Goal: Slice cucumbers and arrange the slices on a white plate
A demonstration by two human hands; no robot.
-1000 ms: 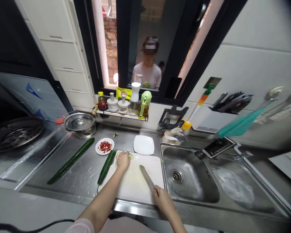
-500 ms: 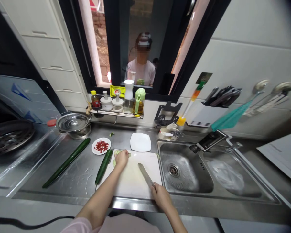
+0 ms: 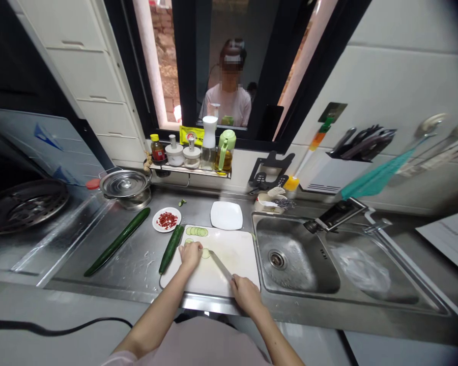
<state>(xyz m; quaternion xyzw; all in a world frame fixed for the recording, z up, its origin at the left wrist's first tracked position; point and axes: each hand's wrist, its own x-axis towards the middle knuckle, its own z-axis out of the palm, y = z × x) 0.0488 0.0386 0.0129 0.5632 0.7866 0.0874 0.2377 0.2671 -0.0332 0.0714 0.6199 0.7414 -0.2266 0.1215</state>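
Note:
On the white cutting board my left hand is curled down over cucumber slices, one slice showing at its right. My right hand grips the handle of a kitchen knife, whose blade points toward the left hand. A row of cut cucumber slices lies at the board's far edge. A partly cut cucumber rests along the board's left side.
A whole long cucumber lies on the steel counter to the left. A small plate of red chili and a white square plate sit behind the board. A lidded pot stands far left, the sink right.
My left hand has come back from the board's far edge toward me, leaving a row of slices there. The knife has shifted left, its tip close to my left hand.

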